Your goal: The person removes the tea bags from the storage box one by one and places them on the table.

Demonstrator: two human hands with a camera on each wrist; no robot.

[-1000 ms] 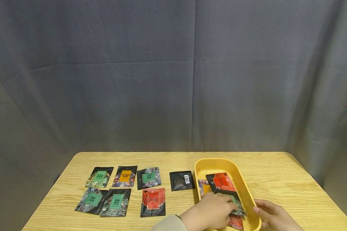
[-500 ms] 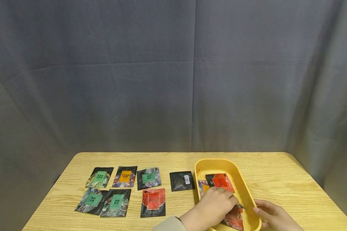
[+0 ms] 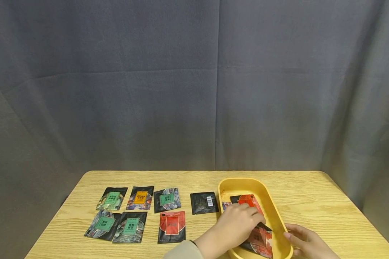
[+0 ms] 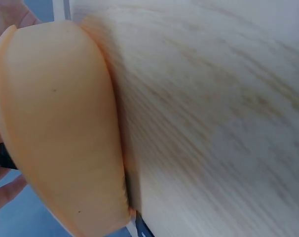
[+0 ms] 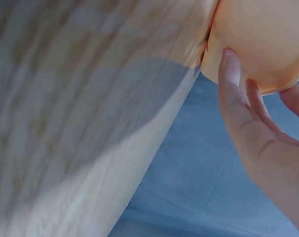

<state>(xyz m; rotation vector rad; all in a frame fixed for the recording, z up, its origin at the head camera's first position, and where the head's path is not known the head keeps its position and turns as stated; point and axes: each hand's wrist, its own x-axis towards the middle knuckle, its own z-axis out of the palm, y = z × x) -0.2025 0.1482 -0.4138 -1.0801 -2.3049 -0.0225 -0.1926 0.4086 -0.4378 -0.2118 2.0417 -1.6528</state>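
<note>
The yellow tray (image 3: 275, 212) stands at the right of the table with several flat packets inside. My left hand (image 3: 238, 221) reaches over its near left side and pinches a dark packet (image 3: 264, 227), which shows mostly edge-on. Below that, a red and black packet (image 3: 260, 241) lies in the tray. Another red packet (image 3: 246, 200) is partly covered by the hand. My right hand (image 3: 306, 240) grips the tray's right rim, thumb at the edge. In the right wrist view, the fingers of the right hand (image 5: 263, 128) lie against the tray's outer wall (image 5: 258, 44).
Left of the tray lie a black packet with a barcode (image 3: 204, 203) and a red packet (image 3: 171, 227). Farther left are several packets with green labels, such as one (image 3: 129, 227) near the front, and one with an orange label (image 3: 140, 198). A grey curtain (image 3: 194, 90) hangs behind.
My left hand has pulled the green-labelled packet up and left from the pile, tilting it edge-on and uncovering the red packet below. The right hand has stayed at the rim.
</note>
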